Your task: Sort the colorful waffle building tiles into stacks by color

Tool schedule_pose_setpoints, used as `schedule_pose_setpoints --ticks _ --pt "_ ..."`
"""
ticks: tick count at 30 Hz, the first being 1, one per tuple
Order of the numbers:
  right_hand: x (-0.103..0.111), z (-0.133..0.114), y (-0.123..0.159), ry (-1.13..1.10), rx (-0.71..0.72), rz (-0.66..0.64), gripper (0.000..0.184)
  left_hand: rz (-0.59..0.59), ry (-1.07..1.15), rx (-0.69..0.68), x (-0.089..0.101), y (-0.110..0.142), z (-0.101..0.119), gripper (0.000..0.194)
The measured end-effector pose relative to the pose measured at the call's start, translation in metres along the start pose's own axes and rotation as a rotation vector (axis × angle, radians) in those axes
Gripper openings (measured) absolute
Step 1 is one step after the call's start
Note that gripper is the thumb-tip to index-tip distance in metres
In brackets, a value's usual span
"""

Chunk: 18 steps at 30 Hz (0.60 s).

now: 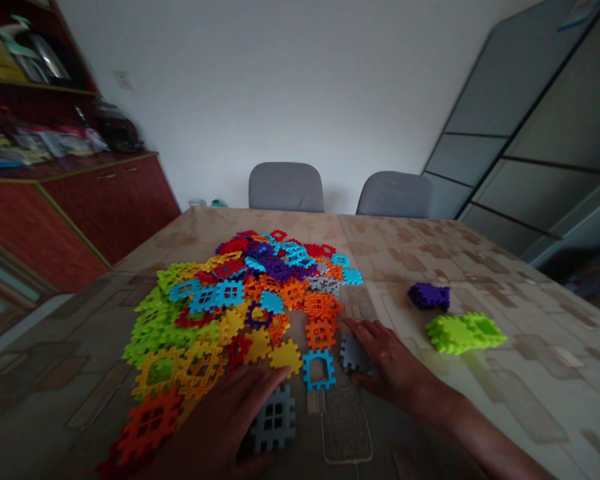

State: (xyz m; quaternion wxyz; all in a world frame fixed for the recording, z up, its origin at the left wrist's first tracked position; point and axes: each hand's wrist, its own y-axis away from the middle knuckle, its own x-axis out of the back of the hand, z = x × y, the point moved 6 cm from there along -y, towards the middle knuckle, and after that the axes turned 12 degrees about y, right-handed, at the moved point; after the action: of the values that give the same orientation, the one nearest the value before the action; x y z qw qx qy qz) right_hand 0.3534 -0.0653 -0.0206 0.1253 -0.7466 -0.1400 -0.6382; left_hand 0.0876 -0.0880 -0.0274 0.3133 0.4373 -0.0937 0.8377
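My left hand (225,413) is low in the view, its fingers and thumb closed around the left side of a grey interlocking plastic tile (275,418) with a window pattern. My right hand (385,353) grips a second grey tile (354,355) between its fingers and thumb, at the table surface. Between the hands lies a blue tile (319,369) with an arched opening. A yellow tile (286,358) is just beyond the left fingertips. Orange window tiles (321,332) lie left of my right fingertips. The left hand partly hides a red-orange tile pile (150,423).
A large mixed heap of coloured tiles (260,267) spreads over the table's left and middle. On the right stand a purple stack (429,296) and lime-green stacks (465,332). Two grey chairs (286,187) are behind the table (405,247).
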Motion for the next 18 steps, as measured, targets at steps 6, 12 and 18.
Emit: schedule_pose_setpoints --ticks 6,12,18 --pt "0.000 0.002 0.002 -0.021 0.039 0.007 0.090 0.003 0.026 -0.033 0.002 0.001 -0.002 0.077" --pt "0.009 0.000 0.001 -0.038 0.045 -0.038 0.091 -0.030 0.025 0.009 0.000 -0.001 -0.004 0.077" --pt "0.013 -0.001 0.003 -0.043 0.069 -0.005 0.095 -0.003 0.028 -0.017 0.001 -0.001 -0.006 0.078"
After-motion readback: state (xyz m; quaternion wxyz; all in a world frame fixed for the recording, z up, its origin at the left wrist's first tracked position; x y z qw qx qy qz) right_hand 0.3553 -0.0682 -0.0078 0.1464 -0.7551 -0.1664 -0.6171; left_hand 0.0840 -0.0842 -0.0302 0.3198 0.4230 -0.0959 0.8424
